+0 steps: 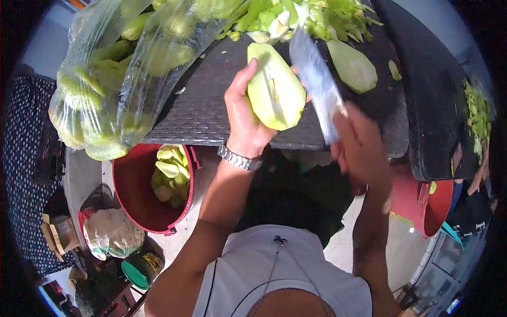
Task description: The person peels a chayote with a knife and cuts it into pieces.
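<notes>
My left hand (245,119), with a metal-band watch at the wrist, grips a peeled, pale green chayote half (275,87). Its cut face is turned up and shows a hollow in the middle. In my right hand (362,142) is a broad-bladed knife (319,84), smeared by motion, just right of the chayote half. The fingers wrap around its handle. Another peeled chayote piece (353,66) lies on the dark woven tabletop (211,105) beyond the blade. Behind it spreads a heap of green peelings and scraps (332,18).
A clear plastic bag of chayotes (100,100) bulges over the table's left edge. Below stands a red tub (137,195) with chayote pieces inside; another red tub (438,211) is at right. A sack (113,232) sits lower left. Another person's arm (480,177) shows far right.
</notes>
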A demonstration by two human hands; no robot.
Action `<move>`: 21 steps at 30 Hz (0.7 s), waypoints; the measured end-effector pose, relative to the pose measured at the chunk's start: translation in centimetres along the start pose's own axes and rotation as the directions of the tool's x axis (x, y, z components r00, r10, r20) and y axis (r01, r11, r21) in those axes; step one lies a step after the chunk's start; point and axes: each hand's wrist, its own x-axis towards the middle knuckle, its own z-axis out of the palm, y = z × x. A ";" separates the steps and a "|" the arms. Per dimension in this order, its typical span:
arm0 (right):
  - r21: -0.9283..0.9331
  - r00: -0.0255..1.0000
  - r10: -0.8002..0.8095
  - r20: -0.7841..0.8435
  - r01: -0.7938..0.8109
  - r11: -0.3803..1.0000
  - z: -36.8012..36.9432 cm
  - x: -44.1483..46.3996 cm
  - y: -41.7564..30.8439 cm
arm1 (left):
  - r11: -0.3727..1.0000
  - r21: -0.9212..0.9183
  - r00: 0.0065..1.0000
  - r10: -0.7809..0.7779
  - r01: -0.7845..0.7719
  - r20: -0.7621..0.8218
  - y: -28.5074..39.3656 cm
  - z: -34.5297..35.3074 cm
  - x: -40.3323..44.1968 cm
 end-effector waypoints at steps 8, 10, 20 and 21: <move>0.184 0.947 0.271 0.175 -0.302 0.936 0.7 -4.9 2.0 | 0.999 0.007 0.996 -0.049 0.048 0.081 0.2 -0.1 0.4; 0.165 0.954 0.250 0.168 -0.277 0.947 0.8 -5.2 2.4 | 0.997 0.008 0.995 -0.075 0.074 0.072 0.3 -0.1 0.4; 0.294 0.951 0.222 0.214 -0.279 0.914 2.2 -5.0 3.9 | 0.972 0.121 0.960 -0.222 0.203 0.169 -1.4 -0.3 0.1; 0.353 0.945 0.219 0.244 -0.297 0.887 2.3 -5.0 3.9 | 0.971 0.105 0.960 -0.230 0.215 0.159 -1.4 -0.2 0.1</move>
